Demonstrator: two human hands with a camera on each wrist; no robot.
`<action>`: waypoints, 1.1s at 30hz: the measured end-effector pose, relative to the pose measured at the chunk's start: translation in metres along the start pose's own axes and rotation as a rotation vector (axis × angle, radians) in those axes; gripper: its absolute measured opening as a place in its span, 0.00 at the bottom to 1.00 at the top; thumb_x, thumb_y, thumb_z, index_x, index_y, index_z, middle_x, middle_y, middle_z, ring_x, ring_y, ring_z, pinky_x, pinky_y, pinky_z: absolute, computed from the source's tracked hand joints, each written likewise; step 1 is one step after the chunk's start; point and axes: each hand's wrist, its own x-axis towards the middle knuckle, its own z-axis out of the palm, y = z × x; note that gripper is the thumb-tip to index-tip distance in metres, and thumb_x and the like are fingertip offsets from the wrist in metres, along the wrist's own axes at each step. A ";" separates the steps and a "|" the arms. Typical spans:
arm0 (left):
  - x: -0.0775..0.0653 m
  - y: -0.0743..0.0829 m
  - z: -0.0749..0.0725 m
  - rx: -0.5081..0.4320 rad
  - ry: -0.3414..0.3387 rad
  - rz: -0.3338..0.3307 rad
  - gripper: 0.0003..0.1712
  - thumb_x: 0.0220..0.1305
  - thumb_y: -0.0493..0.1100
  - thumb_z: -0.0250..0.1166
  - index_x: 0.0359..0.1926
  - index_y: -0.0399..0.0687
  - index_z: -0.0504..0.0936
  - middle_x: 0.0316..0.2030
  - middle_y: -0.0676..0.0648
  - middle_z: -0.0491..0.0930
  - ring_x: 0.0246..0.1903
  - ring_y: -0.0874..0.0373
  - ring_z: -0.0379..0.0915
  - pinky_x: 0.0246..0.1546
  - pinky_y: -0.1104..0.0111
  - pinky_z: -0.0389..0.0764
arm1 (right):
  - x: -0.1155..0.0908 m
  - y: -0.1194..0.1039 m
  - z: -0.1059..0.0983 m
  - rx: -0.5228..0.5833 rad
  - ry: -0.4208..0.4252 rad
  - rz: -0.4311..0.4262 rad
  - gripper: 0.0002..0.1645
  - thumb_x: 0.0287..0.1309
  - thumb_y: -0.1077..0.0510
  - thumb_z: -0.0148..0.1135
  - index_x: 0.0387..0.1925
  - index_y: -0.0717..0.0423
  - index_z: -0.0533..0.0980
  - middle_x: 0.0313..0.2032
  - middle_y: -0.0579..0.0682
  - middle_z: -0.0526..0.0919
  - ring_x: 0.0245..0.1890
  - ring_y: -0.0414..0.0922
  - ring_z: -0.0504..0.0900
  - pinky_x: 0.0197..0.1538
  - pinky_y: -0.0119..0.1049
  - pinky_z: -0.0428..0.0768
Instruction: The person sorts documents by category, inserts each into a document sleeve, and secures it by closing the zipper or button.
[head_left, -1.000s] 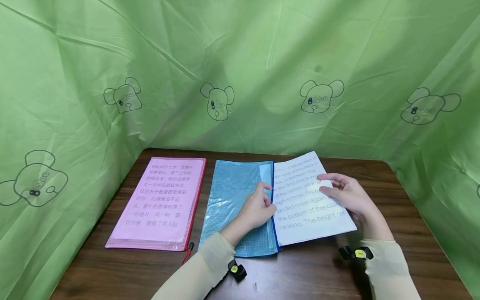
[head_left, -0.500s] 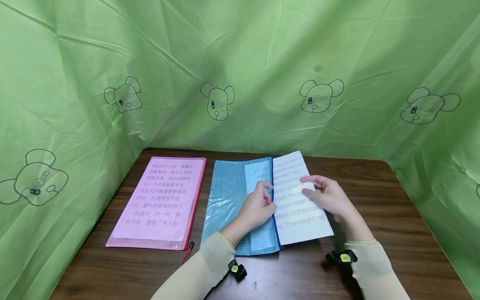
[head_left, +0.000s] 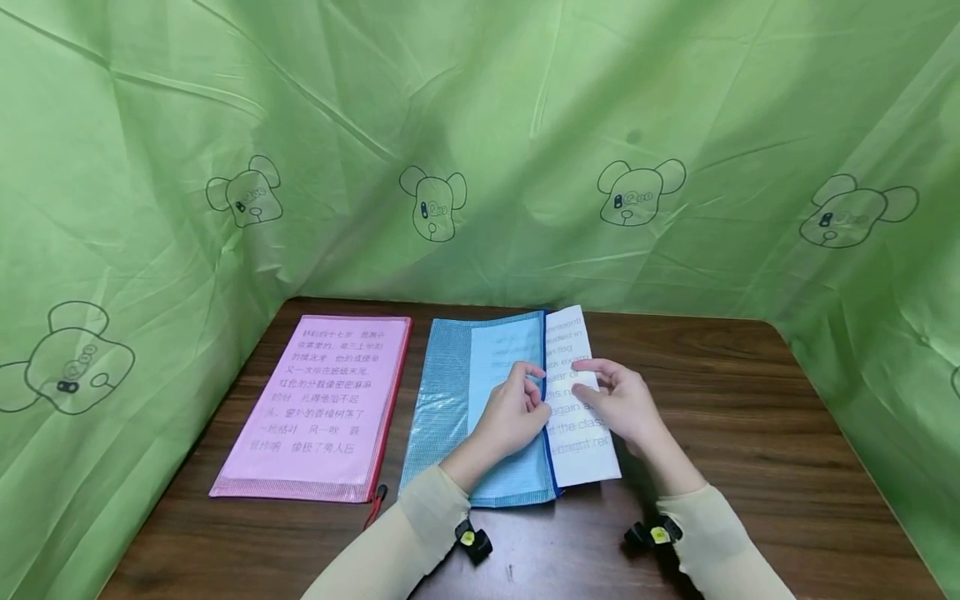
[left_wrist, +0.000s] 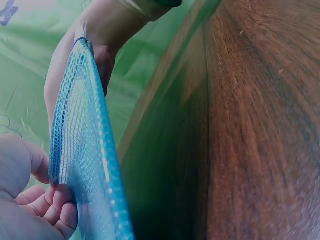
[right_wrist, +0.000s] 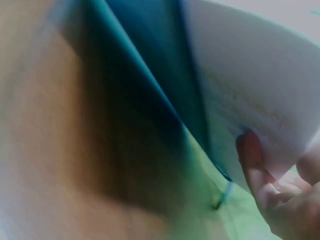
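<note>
White sheet (head_left: 581, 392) half inside blue mesh pouch (head_left: 480, 408): English print, fragments "again", "the class", "bright red". Pink pouch (head_left: 318, 404): Chinese text, characters too small to read.

I see a blue pouch (head_left: 457, 400) of woven plastic mesh, faintly glossy where light hits its near left part. The sheet (head_left: 581, 400) half inside it looks like matt white paper with grey print. Beside it lies a pink pouch (head_left: 322, 408) of the same mesh plastic. The table (head_left: 750, 467) is dark wood with visible grain and a slight sheen. The green backdrop (head_left: 480, 142) is thin, creased cloth.
</note>
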 end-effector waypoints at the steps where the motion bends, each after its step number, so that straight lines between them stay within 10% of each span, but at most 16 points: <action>1: 0.000 0.000 0.000 0.003 0.001 0.003 0.27 0.63 0.31 0.67 0.62 0.46 0.74 0.34 0.55 0.76 0.26 0.66 0.72 0.30 0.72 0.73 | -0.001 0.001 0.005 -0.004 0.015 -0.009 0.22 0.71 0.63 0.70 0.64 0.60 0.83 0.36 0.57 0.87 0.23 0.40 0.79 0.25 0.31 0.79; 9: 0.000 -0.001 0.001 0.006 0.011 0.021 0.28 0.62 0.31 0.68 0.62 0.45 0.74 0.34 0.51 0.78 0.26 0.66 0.72 0.29 0.73 0.73 | -0.005 0.006 0.033 -0.015 0.007 -0.034 0.21 0.69 0.64 0.73 0.61 0.59 0.84 0.28 0.49 0.81 0.20 0.37 0.73 0.24 0.29 0.72; 20: 0.000 0.004 0.002 -0.001 -0.017 0.003 0.28 0.62 0.31 0.68 0.63 0.46 0.74 0.34 0.53 0.78 0.25 0.67 0.72 0.28 0.72 0.74 | 0.002 0.006 0.009 0.071 0.034 -0.036 0.22 0.71 0.66 0.69 0.63 0.68 0.80 0.54 0.67 0.88 0.39 0.47 0.92 0.42 0.40 0.91; 33: -0.001 0.004 0.001 0.010 -0.112 0.060 0.31 0.63 0.31 0.69 0.65 0.48 0.70 0.35 0.54 0.78 0.26 0.68 0.73 0.30 0.74 0.75 | 0.004 0.012 0.027 -0.048 0.092 -0.146 0.18 0.68 0.65 0.73 0.58 0.64 0.86 0.46 0.60 0.93 0.34 0.43 0.91 0.31 0.30 0.84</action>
